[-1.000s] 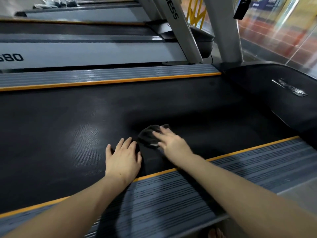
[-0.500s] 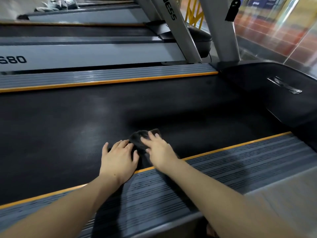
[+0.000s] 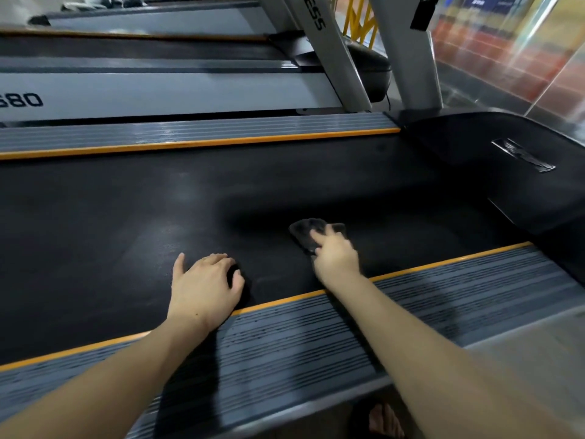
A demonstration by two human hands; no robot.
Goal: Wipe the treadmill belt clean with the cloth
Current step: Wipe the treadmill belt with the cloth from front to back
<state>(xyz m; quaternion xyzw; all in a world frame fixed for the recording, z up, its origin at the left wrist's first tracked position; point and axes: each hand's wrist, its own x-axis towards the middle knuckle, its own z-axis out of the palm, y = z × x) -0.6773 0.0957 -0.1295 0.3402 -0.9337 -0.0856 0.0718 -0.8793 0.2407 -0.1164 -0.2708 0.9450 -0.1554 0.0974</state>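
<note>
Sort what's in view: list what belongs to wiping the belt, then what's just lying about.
In the job:
cloth, pressed under the right hand
belt, with the left hand resting on it

Just there:
near side rail
far side rail
motor cover
next treadmill
uprights

Dim indoor light, wide-angle edge distortion, slight blur
</note>
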